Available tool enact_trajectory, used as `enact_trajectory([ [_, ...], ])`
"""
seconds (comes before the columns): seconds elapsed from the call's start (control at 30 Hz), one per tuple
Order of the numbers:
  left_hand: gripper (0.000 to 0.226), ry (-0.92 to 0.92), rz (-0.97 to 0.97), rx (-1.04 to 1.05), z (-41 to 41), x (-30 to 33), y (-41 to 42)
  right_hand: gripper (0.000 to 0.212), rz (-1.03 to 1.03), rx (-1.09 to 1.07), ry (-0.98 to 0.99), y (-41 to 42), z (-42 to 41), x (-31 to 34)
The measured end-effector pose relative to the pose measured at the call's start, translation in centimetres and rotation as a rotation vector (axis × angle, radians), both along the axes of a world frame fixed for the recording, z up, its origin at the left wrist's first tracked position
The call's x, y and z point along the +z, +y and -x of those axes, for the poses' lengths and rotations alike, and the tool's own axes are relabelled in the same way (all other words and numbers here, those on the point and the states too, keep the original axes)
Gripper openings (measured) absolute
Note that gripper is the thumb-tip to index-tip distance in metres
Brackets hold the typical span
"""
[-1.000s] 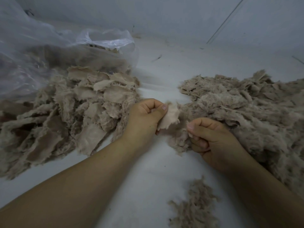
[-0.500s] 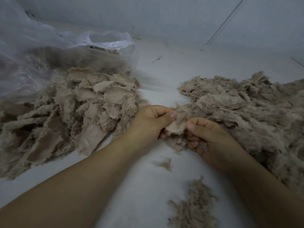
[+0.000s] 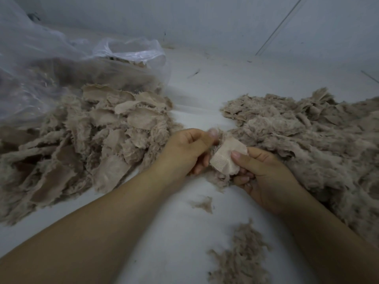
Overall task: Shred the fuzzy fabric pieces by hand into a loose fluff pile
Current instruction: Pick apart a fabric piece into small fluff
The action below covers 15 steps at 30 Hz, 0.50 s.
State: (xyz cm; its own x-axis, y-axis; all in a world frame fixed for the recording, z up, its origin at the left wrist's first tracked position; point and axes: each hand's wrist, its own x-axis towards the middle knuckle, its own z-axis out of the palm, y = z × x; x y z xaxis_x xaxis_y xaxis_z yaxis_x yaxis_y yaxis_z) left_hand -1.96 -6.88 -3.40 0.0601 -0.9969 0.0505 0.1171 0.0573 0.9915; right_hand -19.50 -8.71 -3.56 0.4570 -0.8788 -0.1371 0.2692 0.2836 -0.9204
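A small beige fabric piece (image 3: 225, 158), woven backing turned up, sits between my hands at the middle of the white surface. My right hand (image 3: 260, 177) pinches it with the thumb on top. My left hand (image 3: 188, 148) grips the fuzzy edge of the same piece between thumb and curled fingers. A heap of uncut fuzzy fabric pieces (image 3: 86, 148) lies to the left. A wide pile of shredded fluff (image 3: 307, 144) spreads to the right, touching my right hand.
A clear plastic bag (image 3: 61, 64) holding more fabric lies at the back left, behind the heap. Loose fluff tufts lie near me: a small one (image 3: 202, 204) and a larger clump (image 3: 240, 261). A pale wall (image 3: 205, 19) rises behind.
The fabric piece has turned so its woven backing faces up and now lies mostly in my right hand. A small tuft dropped onto the surface below my hands.
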Motion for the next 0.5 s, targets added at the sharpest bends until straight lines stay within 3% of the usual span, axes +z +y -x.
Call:
enact_trajectory([
  [0.13,0.013,-0.102,-0.036,-0.071,0.8,0.1,0.5,0.012,-0.015,-0.022,0.009,0.1,-0.1,0.1],
  [0.2,0.02,-0.022,0.021,0.087,0.8,0.4,0.4,0.013,-0.02,-0.039,0.028,0.1,0.0,0.1],
  [0.27,0.023,-0.072,0.114,0.353,0.0,0.6,0.1,0.017,-0.025,-0.057,0.041,0.0,0.1,0.1],
  [0.37,0.017,-0.422,0.259,0.601,-1.7,0.7,0.0,0.031,-0.055,-0.06,0.028,0.0,0.0,0.2],
  [0.5,0.018,-1.215,0.294,0.673,-2.2,1.2,0.4,0.048,-0.117,0.011,-0.017,-0.1,0.0,0.6],
])
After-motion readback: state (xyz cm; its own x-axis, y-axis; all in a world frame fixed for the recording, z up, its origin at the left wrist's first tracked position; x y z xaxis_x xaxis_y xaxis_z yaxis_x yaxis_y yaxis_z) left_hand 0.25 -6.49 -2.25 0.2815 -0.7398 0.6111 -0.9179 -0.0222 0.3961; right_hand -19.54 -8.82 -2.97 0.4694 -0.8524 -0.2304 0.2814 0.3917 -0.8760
